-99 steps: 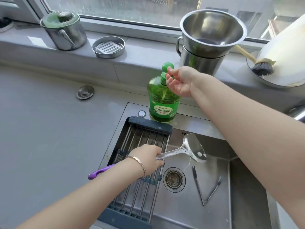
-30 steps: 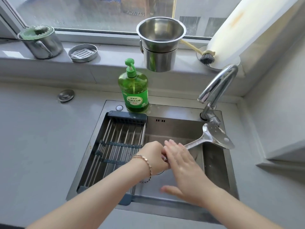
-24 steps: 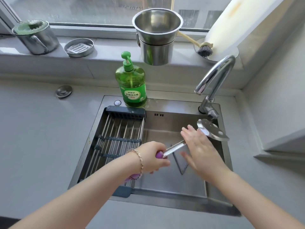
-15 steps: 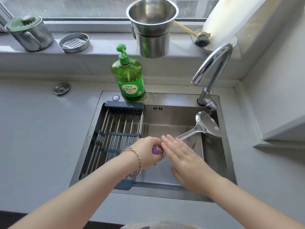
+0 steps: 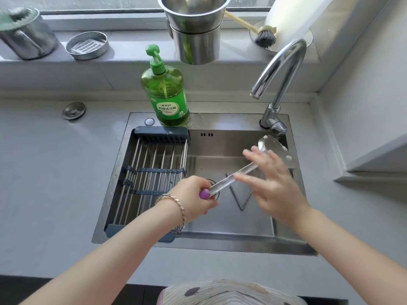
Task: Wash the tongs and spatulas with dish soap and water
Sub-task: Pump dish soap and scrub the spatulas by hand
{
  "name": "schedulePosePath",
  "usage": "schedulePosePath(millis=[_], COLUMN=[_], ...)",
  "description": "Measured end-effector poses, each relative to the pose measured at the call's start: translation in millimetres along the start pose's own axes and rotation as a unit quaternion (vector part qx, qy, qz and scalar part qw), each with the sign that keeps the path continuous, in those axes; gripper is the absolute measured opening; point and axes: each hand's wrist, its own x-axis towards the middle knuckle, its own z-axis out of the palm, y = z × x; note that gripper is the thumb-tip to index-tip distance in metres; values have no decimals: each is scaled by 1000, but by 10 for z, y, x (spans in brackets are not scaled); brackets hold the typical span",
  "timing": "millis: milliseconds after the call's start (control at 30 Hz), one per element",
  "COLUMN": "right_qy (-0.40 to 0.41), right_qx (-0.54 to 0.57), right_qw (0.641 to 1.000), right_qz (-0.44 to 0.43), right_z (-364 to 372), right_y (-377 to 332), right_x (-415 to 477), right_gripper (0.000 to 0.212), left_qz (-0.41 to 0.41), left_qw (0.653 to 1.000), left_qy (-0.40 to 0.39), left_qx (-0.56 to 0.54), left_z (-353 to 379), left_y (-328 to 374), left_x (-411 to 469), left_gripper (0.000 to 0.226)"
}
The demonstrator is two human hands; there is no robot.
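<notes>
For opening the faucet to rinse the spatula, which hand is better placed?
The right hand: it is open and nearer the faucet at the right rear of the sink. The left hand grips the spatula handle.

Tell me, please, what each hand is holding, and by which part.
The left hand grips the spatula by its purple handle; the right hand, fingers straight, only touches its metal shaft.
</notes>
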Motion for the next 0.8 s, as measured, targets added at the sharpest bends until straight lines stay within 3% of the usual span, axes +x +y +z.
schedulePosePath(millis=[67, 200, 233, 300, 367, 467, 633, 800], right_qy=[5, -47, -41, -50, -163, -314, -381, -403], right_qx=[6, 56, 92, 174, 198, 160, 143, 179], right_qw=[999, 994, 993, 982, 957, 927, 902, 886], right_qz=[37, -79, -62, 51, 135, 128, 143, 143], right_z=[-50, -115, -154, -292, -432, -460, -356, -262], right_y=[73, 11, 33, 111, 220, 332, 86, -328], right_x=[-3, 26, 63, 189, 318, 406, 546, 649], right_gripper=[55, 39, 32, 25, 22, 13, 52, 49], left_qz=[3, 18, 22, 29, 36, 46, 54, 68], left_qw=[1000, 998, 996, 992, 990, 987, 990, 987], left_qy=[7, -5, -9, -17, -26, -38, -52, -47], left_qx=[-1, 63, 87, 121, 137, 148, 116, 134], left_z=[-30, -56, -56, -69, -93, -116, -92, -62], left_y=[-12, -12, -11, -18, -24, -22, 49, 119], left_x=[-14, -22, -21, -27, -35, -56, -89, -92], left_gripper=[16, 15, 15, 16, 17, 18, 20, 30])
